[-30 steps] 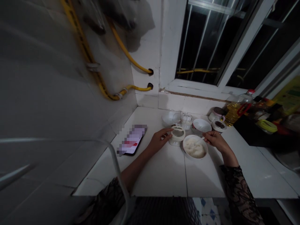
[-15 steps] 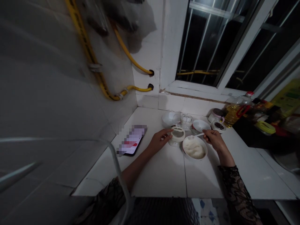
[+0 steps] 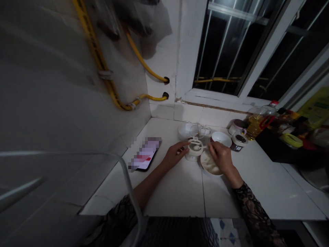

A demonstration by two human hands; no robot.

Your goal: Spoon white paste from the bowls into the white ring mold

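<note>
Left hand [image 3: 174, 154] pinching a white plastic mould [image 3: 194, 152], right hand [image 3: 221, 158] curled just above a bowl of white dough [image 3: 207, 166].

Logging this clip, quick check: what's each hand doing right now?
Left hand: closed, holding a white ring-topped holder.
Right hand: closed, apparently pinching a thin white spoon, above a white bowl.

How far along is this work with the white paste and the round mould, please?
Done: a small white lump already sits inside the round white plastic mould. In hand: the left hand holds the mould, while the right hand is above the bowl of white paste. Left: plenty of paste remains in that bowl.
</note>
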